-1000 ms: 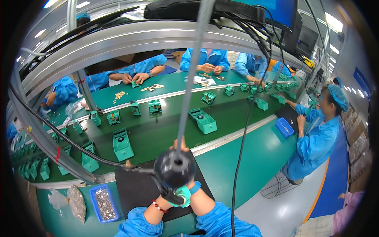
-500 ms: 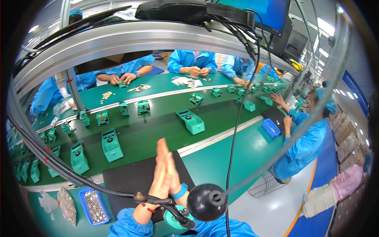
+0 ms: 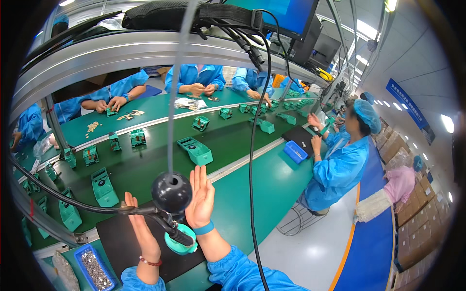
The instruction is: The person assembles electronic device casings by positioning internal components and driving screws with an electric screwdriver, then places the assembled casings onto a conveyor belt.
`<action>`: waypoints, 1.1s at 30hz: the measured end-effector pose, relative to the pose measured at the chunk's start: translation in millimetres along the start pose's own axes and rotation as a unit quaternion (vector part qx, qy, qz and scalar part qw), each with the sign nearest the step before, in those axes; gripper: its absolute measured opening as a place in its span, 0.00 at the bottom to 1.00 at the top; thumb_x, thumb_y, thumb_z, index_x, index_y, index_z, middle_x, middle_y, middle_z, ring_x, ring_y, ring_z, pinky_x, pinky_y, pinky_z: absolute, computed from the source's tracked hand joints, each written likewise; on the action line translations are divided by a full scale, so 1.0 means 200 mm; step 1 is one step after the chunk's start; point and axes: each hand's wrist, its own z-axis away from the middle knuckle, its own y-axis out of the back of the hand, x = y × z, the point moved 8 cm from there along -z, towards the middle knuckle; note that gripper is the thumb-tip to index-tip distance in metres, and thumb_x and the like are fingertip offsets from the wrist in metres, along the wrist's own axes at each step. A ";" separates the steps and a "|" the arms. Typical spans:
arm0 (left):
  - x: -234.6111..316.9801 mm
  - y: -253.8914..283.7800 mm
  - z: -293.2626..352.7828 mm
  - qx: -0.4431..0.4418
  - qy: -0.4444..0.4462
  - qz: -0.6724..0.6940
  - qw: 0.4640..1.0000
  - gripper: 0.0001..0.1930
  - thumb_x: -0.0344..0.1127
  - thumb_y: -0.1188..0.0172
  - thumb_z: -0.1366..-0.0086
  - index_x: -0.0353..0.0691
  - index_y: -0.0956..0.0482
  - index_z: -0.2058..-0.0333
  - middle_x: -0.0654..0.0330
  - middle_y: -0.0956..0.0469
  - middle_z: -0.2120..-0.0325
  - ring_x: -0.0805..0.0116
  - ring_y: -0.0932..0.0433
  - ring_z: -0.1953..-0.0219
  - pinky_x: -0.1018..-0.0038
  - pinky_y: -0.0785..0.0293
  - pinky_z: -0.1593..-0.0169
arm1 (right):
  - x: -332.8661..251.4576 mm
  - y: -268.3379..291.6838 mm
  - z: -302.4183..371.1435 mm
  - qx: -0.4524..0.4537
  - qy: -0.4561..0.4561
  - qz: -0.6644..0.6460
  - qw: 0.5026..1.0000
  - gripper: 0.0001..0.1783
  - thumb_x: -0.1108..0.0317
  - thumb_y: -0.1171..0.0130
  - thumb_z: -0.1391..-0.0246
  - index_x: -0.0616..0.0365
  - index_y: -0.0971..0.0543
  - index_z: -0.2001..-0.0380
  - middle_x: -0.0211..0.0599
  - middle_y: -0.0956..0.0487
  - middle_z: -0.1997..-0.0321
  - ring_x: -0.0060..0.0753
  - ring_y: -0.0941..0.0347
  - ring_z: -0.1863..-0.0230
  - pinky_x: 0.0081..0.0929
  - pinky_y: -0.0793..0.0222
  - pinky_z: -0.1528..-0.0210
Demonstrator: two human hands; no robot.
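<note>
My left hand (image 3: pixel 142 236) is raised over a black mat (image 3: pixel 114 233), fingers stretched out, holding nothing. To its right, my right hand (image 3: pixel 200 200) is also open and empty, palm turned inward, with a blue band round its wrist. A gap separates the two hands. Between them hangs a black ball (image 3: pixel 172 191) on a thin grey line, hiding part of the space there. Below the ball, a black cable with a thick end (image 3: pixel 180 236) crosses in front of a round green part (image 3: pixel 187 248) near my right wrist.
A blue tray of small metal parts (image 3: pixel 95 266) stands beside the mat. Beyond runs a green conveyor (image 3: pixel 155 167) carrying green housings (image 3: pixel 195 151). Another blue tray (image 3: pixel 295 152) lies near a co-worker in blue (image 3: pixel 340 160) at the right. Several co-workers sit across.
My hands were pressed together and have parted, the left going left and down. The view has turned right, and the black ball now hangs between the hands.
</note>
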 end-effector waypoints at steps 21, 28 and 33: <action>0.11 0.01 -0.03 0.092 0.083 0.059 0.991 0.32 0.56 0.71 0.22 0.47 0.53 0.27 0.55 0.54 0.26 0.57 0.56 0.24 0.57 0.63 0.25 | 0.17 -0.02 0.03 -0.043 -0.108 -0.004 0.993 0.40 0.41 0.66 0.29 0.49 0.58 0.24 0.31 0.58 0.18 0.34 0.65 0.19 0.41 0.72 0.21; 0.09 0.06 -0.02 0.093 0.058 0.056 0.992 0.32 0.55 0.70 0.22 0.44 0.52 0.27 0.56 0.53 0.26 0.57 0.54 0.25 0.57 0.60 0.25 | 0.29 -0.32 0.27 -0.407 -0.168 0.092 0.893 0.35 0.46 0.54 0.30 0.61 0.36 0.31 0.47 0.39 0.26 0.41 0.41 0.27 0.41 0.47 0.26; 0.00 0.07 -0.02 0.070 0.081 0.052 0.993 0.32 0.54 0.65 0.22 0.44 0.51 0.27 0.54 0.50 0.26 0.57 0.49 0.26 0.57 0.54 0.27 | 0.19 0.17 0.07 0.131 -0.055 0.001 0.990 0.30 0.54 0.58 0.28 0.57 0.39 0.31 0.43 0.34 0.30 0.33 0.38 0.31 0.35 0.44 0.30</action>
